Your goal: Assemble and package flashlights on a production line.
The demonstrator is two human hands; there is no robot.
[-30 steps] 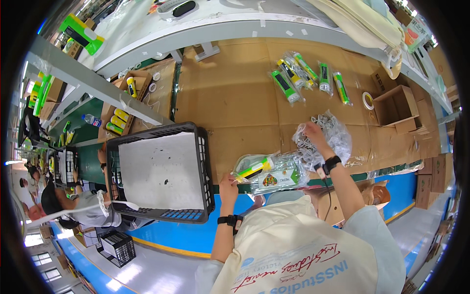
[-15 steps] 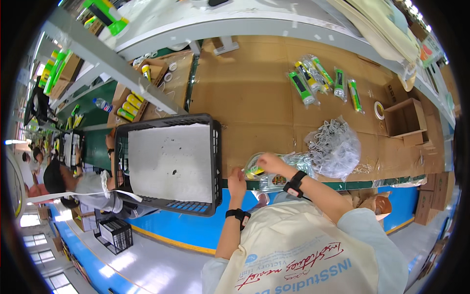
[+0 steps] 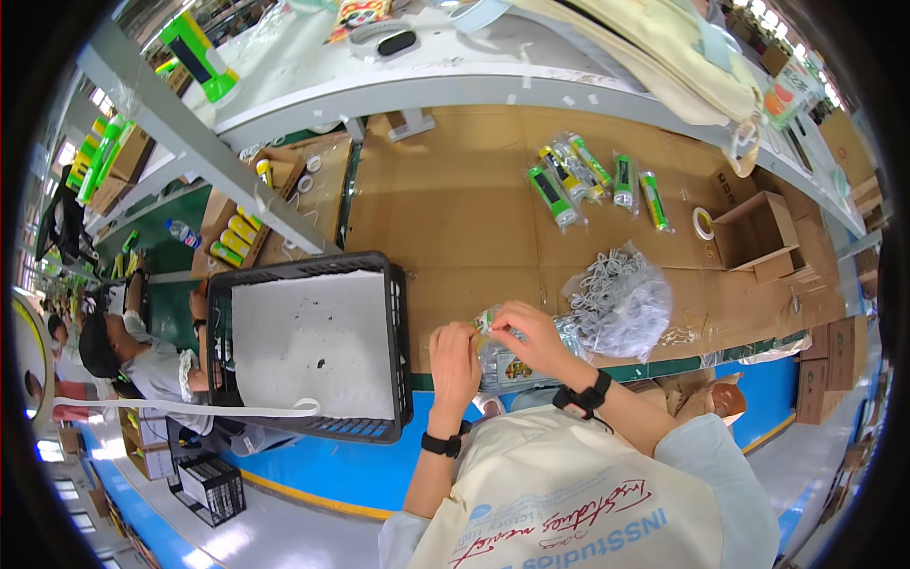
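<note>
Bare desk lies open ahead of both hands; a black crate hems the left, a plastic bag the right.

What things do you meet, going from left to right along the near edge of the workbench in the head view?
Black crate → left hand → clear packet held in both hands → right hand → bag of white rings → open cardboard box.

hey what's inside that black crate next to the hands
The black crate holds a flat white sheet with a few dark specks, covering nearly its whole floor. Anything beneath the sheet is hidden.
</note>
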